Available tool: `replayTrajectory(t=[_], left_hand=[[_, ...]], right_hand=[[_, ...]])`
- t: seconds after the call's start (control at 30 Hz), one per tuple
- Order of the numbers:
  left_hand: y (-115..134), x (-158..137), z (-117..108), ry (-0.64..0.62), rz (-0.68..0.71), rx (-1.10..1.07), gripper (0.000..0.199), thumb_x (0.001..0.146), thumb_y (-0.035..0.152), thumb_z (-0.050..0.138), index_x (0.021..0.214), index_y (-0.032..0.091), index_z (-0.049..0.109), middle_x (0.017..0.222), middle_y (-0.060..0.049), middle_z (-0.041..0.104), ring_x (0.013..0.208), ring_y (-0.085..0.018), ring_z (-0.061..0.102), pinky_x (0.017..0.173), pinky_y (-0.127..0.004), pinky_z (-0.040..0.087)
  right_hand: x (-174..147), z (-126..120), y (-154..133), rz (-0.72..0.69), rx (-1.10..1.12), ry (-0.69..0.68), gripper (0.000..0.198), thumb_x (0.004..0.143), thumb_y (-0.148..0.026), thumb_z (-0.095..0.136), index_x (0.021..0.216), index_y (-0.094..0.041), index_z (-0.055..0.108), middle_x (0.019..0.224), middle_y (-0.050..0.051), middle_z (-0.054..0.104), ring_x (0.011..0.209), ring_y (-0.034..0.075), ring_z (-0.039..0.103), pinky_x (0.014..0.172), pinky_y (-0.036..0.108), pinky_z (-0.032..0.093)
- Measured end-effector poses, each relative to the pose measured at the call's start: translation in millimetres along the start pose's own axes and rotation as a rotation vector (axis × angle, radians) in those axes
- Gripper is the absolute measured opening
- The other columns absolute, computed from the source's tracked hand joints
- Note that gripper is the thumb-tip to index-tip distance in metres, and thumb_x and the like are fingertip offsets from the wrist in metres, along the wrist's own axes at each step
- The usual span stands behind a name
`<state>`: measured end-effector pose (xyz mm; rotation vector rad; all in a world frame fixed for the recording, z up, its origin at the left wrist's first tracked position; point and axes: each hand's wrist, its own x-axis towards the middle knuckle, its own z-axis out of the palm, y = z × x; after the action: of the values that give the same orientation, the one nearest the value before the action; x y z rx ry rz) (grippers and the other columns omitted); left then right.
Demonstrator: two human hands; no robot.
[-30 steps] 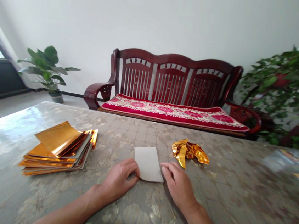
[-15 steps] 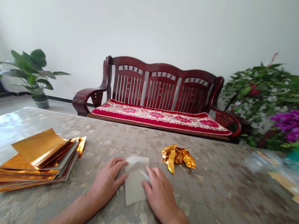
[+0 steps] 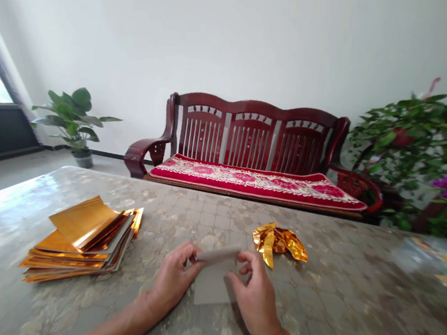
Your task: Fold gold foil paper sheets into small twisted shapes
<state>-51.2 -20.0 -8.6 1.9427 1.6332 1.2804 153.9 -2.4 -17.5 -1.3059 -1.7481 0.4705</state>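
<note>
Paper (image 3: 214,290) lies on the table (image 3: 337,302) before you, its far edge curled up between your hands. Your left hand (image 3: 174,271) pinches the far left corner; your right hand (image 3: 257,293) has fingertips at the far right one, thumb lower, whether clamped you cannot tell. It should be light, limp, easily creased: hold both corners gently.

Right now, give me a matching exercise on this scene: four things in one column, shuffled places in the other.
1. grey sheet
2. foil stack
3. crumpled foil
4. patterned cover

A. on the bench
B. left part of the table
C. between the left hand and right hand
D. just beyond the right hand

Pairs: 1-C, 2-B, 3-D, 4-A
</note>
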Motion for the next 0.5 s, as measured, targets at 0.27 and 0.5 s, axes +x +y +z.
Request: replayTrajectory(t=[0.27, 0.5], left_hand=[[13.5, -6.9, -17.9, 0.230, 0.502, 0.150, 0.023, 0.089, 0.007, 0.052, 0.088, 0.023, 0.068, 0.077, -0.002, 0.062, 0.074, -0.015, 0.053, 0.070, -0.029, 0.038], [19.0, -9.9, -21.4, 0.214, 0.664, 0.298, 0.024, 0.089, 0.006, 0.053, 0.088, 0.024, 0.069, 0.075, -0.002, 0.062, 0.070, -0.015, 0.050, 0.067, -0.030, 0.033]], right_hand=[[1.2, -5.1, -14.6, 0.197, 0.621, -0.050, 0.055, 0.084, -0.046, 0.064, 0.129, -0.019, 0.048, 0.079, -0.001, 0.060, 0.068, 0.016, 0.058, 0.063, 0.027, 0.047], [-3.9, -8.8, -31.3, 0.289, 0.896, -0.248, 0.086, 0.076, -0.048, 0.074, 0.146, -0.020, 0.034, 0.104, 0.008, 0.070, 0.091, 0.025, 0.067, 0.077, 0.035, 0.054]])
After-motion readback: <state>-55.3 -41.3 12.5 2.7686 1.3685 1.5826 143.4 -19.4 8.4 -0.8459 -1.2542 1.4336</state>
